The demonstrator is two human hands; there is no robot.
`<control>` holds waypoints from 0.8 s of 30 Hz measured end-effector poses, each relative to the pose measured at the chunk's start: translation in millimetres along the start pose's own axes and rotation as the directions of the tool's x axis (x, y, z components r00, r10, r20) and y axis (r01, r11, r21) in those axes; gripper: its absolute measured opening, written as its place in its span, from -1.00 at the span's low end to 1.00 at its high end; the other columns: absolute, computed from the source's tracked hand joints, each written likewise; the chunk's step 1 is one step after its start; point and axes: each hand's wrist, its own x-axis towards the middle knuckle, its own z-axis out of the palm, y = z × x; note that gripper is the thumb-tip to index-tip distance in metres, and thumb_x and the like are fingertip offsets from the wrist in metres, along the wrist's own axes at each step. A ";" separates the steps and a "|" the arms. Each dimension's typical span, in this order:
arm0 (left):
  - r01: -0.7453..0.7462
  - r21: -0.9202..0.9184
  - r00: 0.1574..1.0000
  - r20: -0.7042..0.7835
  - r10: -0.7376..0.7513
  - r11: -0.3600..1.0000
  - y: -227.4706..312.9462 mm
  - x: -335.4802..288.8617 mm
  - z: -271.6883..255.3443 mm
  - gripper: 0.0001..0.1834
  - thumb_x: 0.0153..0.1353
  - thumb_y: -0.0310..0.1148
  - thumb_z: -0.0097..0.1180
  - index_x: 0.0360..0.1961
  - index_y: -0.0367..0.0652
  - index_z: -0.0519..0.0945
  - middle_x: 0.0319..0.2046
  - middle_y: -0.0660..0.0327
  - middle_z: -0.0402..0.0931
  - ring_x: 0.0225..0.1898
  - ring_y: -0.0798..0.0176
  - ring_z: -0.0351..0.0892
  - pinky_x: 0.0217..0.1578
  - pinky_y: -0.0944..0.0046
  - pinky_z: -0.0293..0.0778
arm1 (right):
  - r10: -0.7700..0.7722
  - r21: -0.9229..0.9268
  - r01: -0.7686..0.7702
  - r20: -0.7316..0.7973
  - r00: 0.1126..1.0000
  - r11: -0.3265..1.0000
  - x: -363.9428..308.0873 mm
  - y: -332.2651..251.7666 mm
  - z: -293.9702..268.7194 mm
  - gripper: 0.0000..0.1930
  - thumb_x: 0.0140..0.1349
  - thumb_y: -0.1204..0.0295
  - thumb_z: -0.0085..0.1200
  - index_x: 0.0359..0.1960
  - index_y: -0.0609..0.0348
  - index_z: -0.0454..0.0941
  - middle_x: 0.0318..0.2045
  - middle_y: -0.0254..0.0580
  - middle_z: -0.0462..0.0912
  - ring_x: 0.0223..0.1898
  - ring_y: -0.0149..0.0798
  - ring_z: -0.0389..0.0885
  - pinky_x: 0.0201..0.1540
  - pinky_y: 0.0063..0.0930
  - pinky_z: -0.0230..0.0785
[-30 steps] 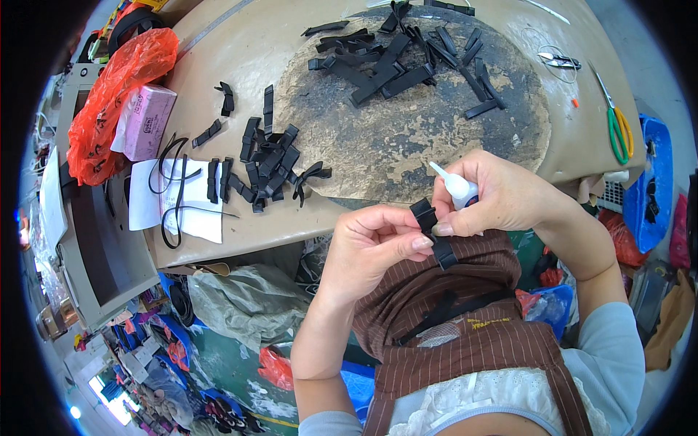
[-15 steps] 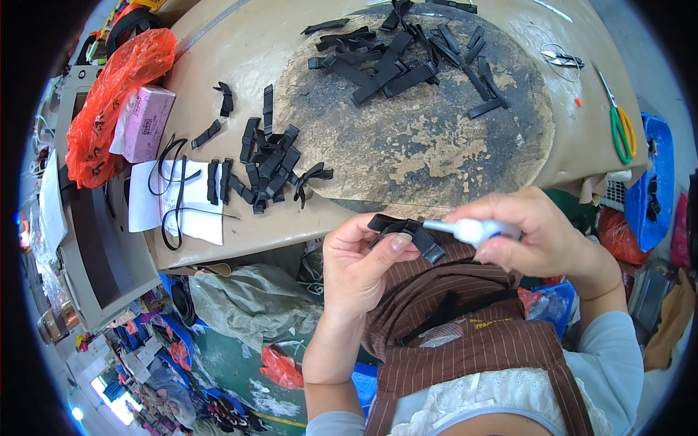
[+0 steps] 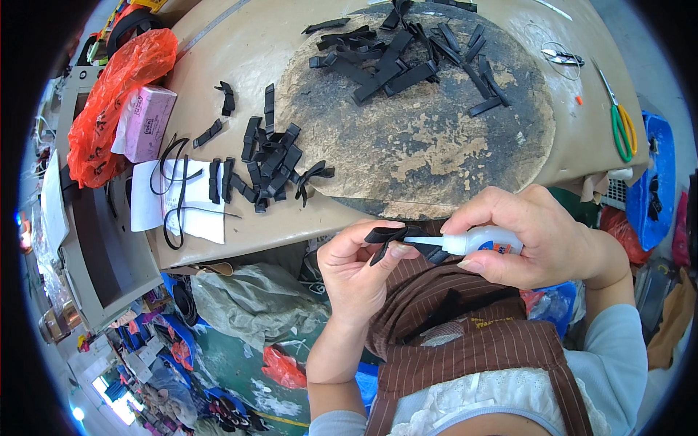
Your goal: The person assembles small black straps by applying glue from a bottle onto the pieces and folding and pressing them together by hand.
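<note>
Between the thumb and fingers of my left hand (image 3: 356, 272) is a black ribbon bow (image 3: 384, 235), held just off the table's near edge. A white glue bottle (image 3: 480, 240) lies sideways in the grip of my right hand (image 3: 534, 236). Its long, pale nozzle points left and meets the bow near its middle; whether glue is coming out cannot be seen. Just beyond my left hand, a heap of black bows (image 3: 273, 163) rests on the table. Farther off, more folded black strips (image 3: 392, 65) lie piled on a worn, dark round mat (image 3: 451, 145).
Scissors with green and yellow handles (image 3: 623, 131) lie at the table's right, near small snips (image 3: 561, 57). On the left are a red plastic bag (image 3: 120, 109), a pink tissue box (image 3: 149, 123) and white paper (image 3: 200, 218) with thin black cord. A blue basket (image 3: 658, 182) stands beyond the right edge.
The glue bottle has turned and slid left, so its nozzle now reaches farther over the bow. My left hand has tilted the bow, and its lower tail is less visible.
</note>
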 end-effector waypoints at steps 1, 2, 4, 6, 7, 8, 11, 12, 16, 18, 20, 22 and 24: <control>0.000 0.001 1.000 -0.001 0.000 1.000 -0.3 -0.1 -0.5 -0.78 -0.01 -0.63 0.18 -0.28 -0.41 0.51 -0.38 0.10 0.51 -0.39 0.29 0.58 -0.33 0.36 0.55 | -0.014 -0.020 0.014 0.000 1.000 1.000 0.6 -0.9 0.2 -0.74 0.02 0.45 0.11 -0.23 0.19 0.40 -0.51 -0.13 0.57 -0.56 -0.14 0.59 -0.55 -0.45 0.39; -0.012 0.005 1.000 0.003 0.012 1.000 -0.6 0.0 -1.0 -0.78 -0.01 -0.64 0.18 -0.28 -0.40 0.52 -0.38 0.11 0.51 -0.39 0.29 0.58 -0.33 0.37 0.54 | -0.015 -0.018 0.015 0.001 1.000 1.000 1.1 -1.6 0.5 -0.74 0.02 0.45 0.11 -0.23 0.19 0.40 -0.51 -0.13 0.57 -0.56 -0.14 0.59 -0.55 -0.45 0.39; -0.022 0.003 1.000 0.016 0.022 1.000 -1.1 1.1 -0.3 -0.78 -0.01 -0.64 0.18 -0.28 -0.40 0.52 -0.38 0.11 0.50 -0.39 0.30 0.58 -0.33 0.38 0.54 | -0.037 -0.101 0.035 -0.013 0.999 0.994 0.2 -4.8 -0.2 -0.75 0.01 0.45 0.10 -0.25 0.18 0.40 -0.59 -0.11 0.55 -0.61 -0.11 0.56 -0.60 -0.41 0.38; -0.024 0.038 1.000 0.016 0.023 0.999 -1.1 1.4 0.0 -0.78 -0.02 -0.66 0.17 -0.28 -0.39 0.52 -0.38 0.12 0.49 -0.39 0.30 0.58 -0.33 0.40 0.53 | -0.027 -0.139 0.025 -0.013 1.000 0.990 -0.3 -9.3 -1.0 -0.75 0.01 0.45 0.11 -0.25 0.17 0.40 -0.62 -0.11 0.53 -0.63 -0.11 0.55 -0.62 -0.39 0.37; -0.024 0.038 1.000 0.017 0.023 0.999 -0.9 1.7 0.2 -0.78 -0.02 -0.66 0.17 -0.28 -0.39 0.52 -0.38 0.12 0.49 -0.39 0.30 0.58 -0.33 0.40 0.53 | -0.018 -0.174 0.016 -0.010 1.000 0.985 -0.4 -10.5 -0.9 -0.75 0.00 0.45 0.11 -0.26 0.17 0.40 -0.65 -0.10 0.52 -0.65 -0.10 0.54 -0.64 -0.37 0.37; -0.021 0.044 1.000 0.017 0.021 0.999 -0.5 2.0 0.4 -0.79 -0.02 -0.66 0.17 -0.28 -0.39 0.53 -0.38 0.12 0.49 -0.39 0.30 0.58 -0.33 0.40 0.53 | -0.018 -0.174 0.016 -0.011 1.000 0.985 -0.4 -10.8 -0.6 -0.75 0.00 0.45 0.11 -0.26 0.17 0.40 -0.65 -0.10 0.52 -0.65 -0.10 0.54 -0.64 -0.37 0.37; -0.020 0.042 1.000 0.010 0.019 0.999 -1.1 2.0 0.3 -0.79 -0.02 -0.66 0.16 -0.29 -0.39 0.53 -0.38 0.12 0.49 -0.39 0.30 0.58 -0.33 0.40 0.53 | -0.006 -0.198 0.004 -0.012 1.000 0.980 0.0 -10.7 0.2 -0.75 -0.01 0.44 0.11 -0.27 0.16 0.41 -0.68 -0.10 0.51 -0.66 -0.10 0.54 -0.64 -0.35 0.36; -0.020 0.034 1.000 0.004 0.020 0.999 -1.2 1.7 0.1 -0.79 -0.02 -0.66 0.16 -0.29 -0.39 0.53 -0.38 0.11 0.50 -0.39 0.30 0.58 -0.33 0.39 0.53 | -0.011 -0.197 0.008 -0.018 1.000 0.980 0.4 -10.5 0.9 -0.76 -0.01 0.44 0.11 -0.28 0.16 0.41 -0.68 -0.10 0.50 -0.67 -0.08 0.53 -0.65 -0.34 0.36; -0.017 0.031 1.000 0.007 0.017 0.999 -1.1 1.5 1.2 -0.80 0.00 -0.65 0.16 -0.29 -0.39 0.53 -0.39 0.11 0.50 -0.39 0.30 0.58 -0.33 0.38 0.53 | 0.001 -0.155 -0.002 -0.011 1.000 0.988 0.9 -9.4 -0.5 -0.78 0.02 0.45 0.10 -0.28 0.17 0.41 -0.66 -0.13 0.51 -0.64 -0.14 0.55 -0.63 -0.40 0.34; 0.023 -0.045 1.000 -0.015 -0.023 0.999 1.0 1.3 4.8 -0.80 0.02 -0.63 0.15 -0.28 -0.38 0.51 -0.39 0.12 0.51 -0.39 0.31 0.57 -0.33 0.37 0.54 | 0.023 -0.024 -0.023 -0.022 1.000 0.999 2.0 -5.5 -5.2 -0.78 0.04 0.45 0.09 -0.26 0.19 0.42 -0.63 -0.20 0.52 -0.62 -0.24 0.55 -0.60 -0.48 0.34; 0.052 -0.089 0.998 -0.042 -0.056 0.995 -0.2 4.5 6.2 -0.80 0.02 -0.63 0.15 -0.27 -0.37 0.50 -0.39 0.13 0.51 -0.40 0.33 0.56 -0.34 0.38 0.53 | 0.044 0.107 -0.040 -0.028 0.999 0.993 -0.1 -3.0 -7.7 -0.77 0.06 0.45 0.08 -0.23 0.21 0.42 -0.59 -0.26 0.54 -0.59 -0.34 0.55 -0.58 -0.56 0.33; 0.077 -0.135 0.994 -0.070 -0.087 0.988 -2.0 8.7 5.0 -0.79 0.03 -0.62 0.14 -0.26 -0.35 0.48 -0.40 0.15 0.51 -0.41 0.35 0.55 -0.35 0.39 0.52 | 0.244 0.359 -0.199 -0.086 0.966 0.912 -5.1 -0.2 -10.5 -0.75 0.12 0.47 0.03 -0.16 0.25 0.40 -0.51 -0.35 0.51 -0.54 -0.53 0.45 -0.52 -0.69 0.29; 0.136 -0.117 0.986 -0.084 -0.146 0.984 -6.1 13.7 0.3 -0.78 0.04 -0.61 0.12 -0.24 -0.32 0.45 -0.41 0.18 0.50 -0.42 0.40 0.51 -0.36 0.41 0.50 | 0.339 0.462 -0.263 -0.087 0.937 0.847 -8.6 4.3 -14.1 -0.74 0.15 0.48 0.00 -0.12 0.27 0.39 -0.47 -0.39 0.49 -0.52 -0.62 0.40 -0.49 -0.75 0.28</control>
